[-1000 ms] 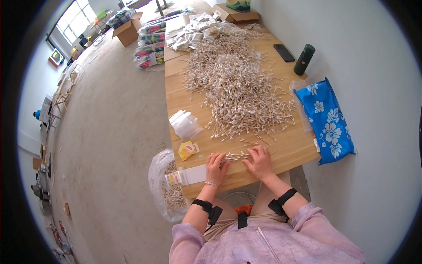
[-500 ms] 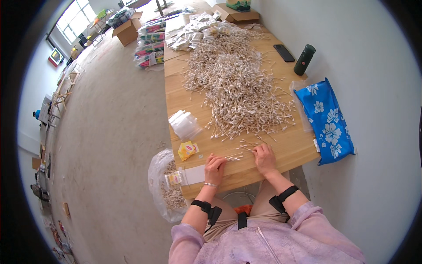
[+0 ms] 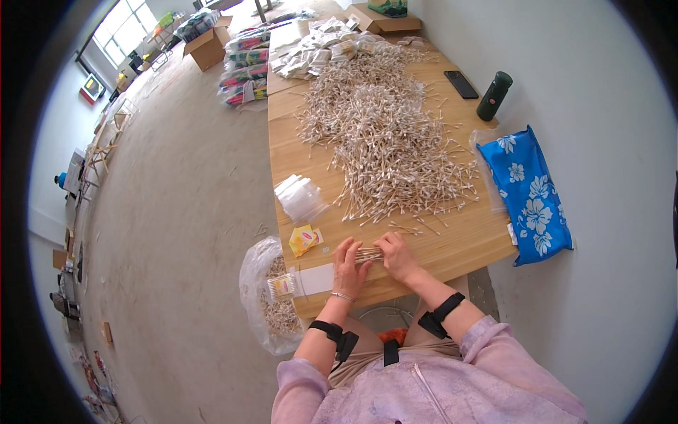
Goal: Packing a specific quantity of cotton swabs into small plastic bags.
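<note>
Between my two hands, close to the table's near edge, lies a small bundle of cotton swabs (image 3: 369, 254). My left hand (image 3: 348, 266) closes on its left end, and my right hand (image 3: 397, 256) grips the right end. Beyond them spreads a large heap of loose cotton swabs (image 3: 388, 141), with a few strays near my right hand. Left of my hands are a white strip (image 3: 316, 279), a small clear packet of swabs (image 3: 281, 285) with a yellow label, and several yellow cards (image 3: 303, 240). Clear plastic bags (image 3: 299, 196) are stacked behind the cards.
Filled packets (image 3: 325, 49) pile up at the table's far end, before a cardboard box (image 3: 385, 21). Along the right side are a phone (image 3: 461, 84), a dark green bottle (image 3: 494, 96) and a blue flowered pack (image 3: 526, 198). A clear sack of swabs (image 3: 272, 311) hangs by the left edge.
My right hand has moved left, toward my left hand. The swabs that lay loosely between the hands are now gathered into one bundle held at both ends.
</note>
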The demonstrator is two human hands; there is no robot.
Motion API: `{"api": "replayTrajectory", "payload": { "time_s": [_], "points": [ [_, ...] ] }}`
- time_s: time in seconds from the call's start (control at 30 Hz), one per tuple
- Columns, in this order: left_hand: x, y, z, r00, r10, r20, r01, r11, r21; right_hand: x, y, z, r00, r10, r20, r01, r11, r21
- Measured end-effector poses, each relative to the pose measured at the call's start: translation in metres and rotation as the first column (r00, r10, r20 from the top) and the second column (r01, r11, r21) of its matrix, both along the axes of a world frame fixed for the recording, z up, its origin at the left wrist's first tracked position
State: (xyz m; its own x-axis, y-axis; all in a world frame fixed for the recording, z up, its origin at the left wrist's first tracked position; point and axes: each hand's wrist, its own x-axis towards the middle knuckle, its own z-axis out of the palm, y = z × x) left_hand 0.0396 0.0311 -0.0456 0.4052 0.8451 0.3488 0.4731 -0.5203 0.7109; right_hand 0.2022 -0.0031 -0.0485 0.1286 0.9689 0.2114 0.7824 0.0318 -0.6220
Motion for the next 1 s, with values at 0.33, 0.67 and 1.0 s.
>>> {"api": "replayTrajectory", "payload": {
  "time_s": [0.33,0.67,1.0],
  "points": [
    [-0.003,0.005,-0.008,0.994,-0.11,0.019,0.111,0.994,-0.019,-0.022,-0.008,0.001,0.954,-0.089,-0.286,0.135,0.98,0.147],
    [-0.002,0.002,-0.009,0.977,-0.02,0.214,0.088,0.946,-0.312,-0.026,-0.029,-0.003,0.874,0.134,0.468,-0.093,0.99,-0.109],
    [-0.002,0.003,-0.012,0.932,0.103,0.347,-0.013,0.968,-0.252,-0.033,-0.047,0.006,0.864,0.22,0.453,-0.128,0.966,-0.226]
  ]
}}
